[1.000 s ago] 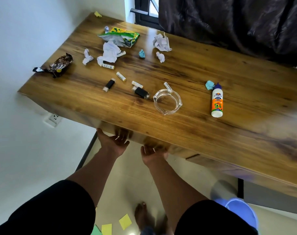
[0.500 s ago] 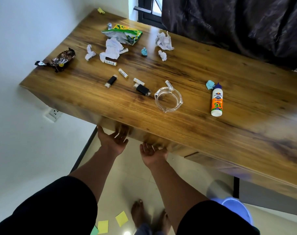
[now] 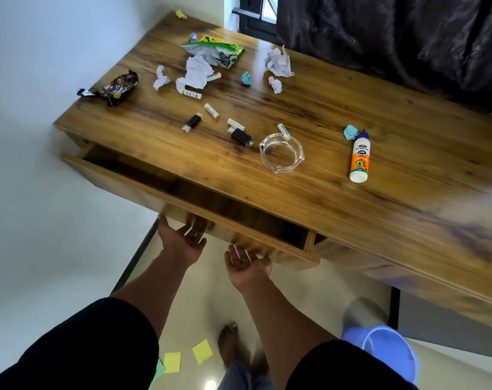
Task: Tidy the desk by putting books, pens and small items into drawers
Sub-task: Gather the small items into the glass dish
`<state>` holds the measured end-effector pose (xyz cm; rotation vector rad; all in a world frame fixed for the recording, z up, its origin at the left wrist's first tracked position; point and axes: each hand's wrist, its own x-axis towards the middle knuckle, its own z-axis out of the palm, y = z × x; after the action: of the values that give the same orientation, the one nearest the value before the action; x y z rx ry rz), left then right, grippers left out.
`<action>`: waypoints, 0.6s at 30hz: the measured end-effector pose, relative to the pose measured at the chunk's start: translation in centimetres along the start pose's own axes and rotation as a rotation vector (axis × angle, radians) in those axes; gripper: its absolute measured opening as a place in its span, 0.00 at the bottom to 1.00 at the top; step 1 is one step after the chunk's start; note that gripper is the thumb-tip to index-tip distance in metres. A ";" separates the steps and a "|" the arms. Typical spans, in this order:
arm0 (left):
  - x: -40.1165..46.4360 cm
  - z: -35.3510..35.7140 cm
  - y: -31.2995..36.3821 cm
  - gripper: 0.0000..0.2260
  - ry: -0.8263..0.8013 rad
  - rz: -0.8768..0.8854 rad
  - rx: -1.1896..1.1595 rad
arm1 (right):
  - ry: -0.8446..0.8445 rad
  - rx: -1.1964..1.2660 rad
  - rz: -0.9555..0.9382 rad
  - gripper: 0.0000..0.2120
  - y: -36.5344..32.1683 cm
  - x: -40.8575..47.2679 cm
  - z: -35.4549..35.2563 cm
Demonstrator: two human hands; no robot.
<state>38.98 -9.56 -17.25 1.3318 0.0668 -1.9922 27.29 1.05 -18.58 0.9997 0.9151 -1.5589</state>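
Observation:
The wooden desk [image 3: 337, 114] has its left drawer [image 3: 143, 190] pulled partly out, and the visible inside looks dark and bare. My left hand [image 3: 183, 240] and my right hand [image 3: 246, 264] are palm-up under the drawer's front panel, fingers curled beneath its lower edge. On the desktop lie several white batteries [image 3: 212, 111], two black USB sticks [image 3: 192, 123], a clear glass ashtray [image 3: 282, 152] and a white-and-orange glue bottle [image 3: 359, 157].
Crumpled white papers [image 3: 195, 71], a green snack bag [image 3: 216, 50], a brown wrapper [image 3: 118, 87] and teal paper balls [image 3: 246, 79] litter the far desk. A blue bucket [image 3: 385, 350] stands on the floor at right. Yellow sticky notes [image 3: 202, 351] lie by my feet. A dark curtain [image 3: 394, 32] hangs behind.
The drawer was shut in the earlier frames and now stands pulled out toward me. Both hands stayed under its front and moved back with it.

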 end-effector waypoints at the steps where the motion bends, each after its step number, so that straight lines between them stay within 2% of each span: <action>1: -0.5 -0.2 -0.1 0.28 0.007 0.010 -0.003 | 0.006 -0.007 0.003 0.27 0.3 -0.2 -0.4; 5: -1.9 -1.6 -0.3 0.27 0.039 0.019 0.027 | 0.036 -0.052 0.010 0.26 1.3 -0.9 -2.1; 8: -2.5 -2.9 -0.4 0.32 0.108 0.026 0.079 | 0.051 -0.132 0.053 0.24 2.4 -1.7 -3.5; 11: -3.4 -3.1 -0.4 0.36 0.336 0.187 0.318 | 0.003 -0.500 0.141 0.21 4.1 -3.0 -3.7; 13: -4.5 -2.9 -0.1 0.30 0.524 0.496 0.569 | -0.110 -0.955 0.122 0.15 5.5 -4.6 -3.2; 15: -5.5 -3.0 0.7 0.26 0.598 0.817 0.843 | -0.278 -1.330 -0.052 0.07 6.7 -6.2 -2.1; 18: -6.0 -3.6 2.2 0.27 0.542 1.148 1.209 | -0.530 -1.681 -0.652 0.08 6.9 -8.8 0.5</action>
<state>44.31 -6.43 -13.23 1.8744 -1.4765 -0.5285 35.16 2.38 -10.69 -0.9133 1.6682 -0.8338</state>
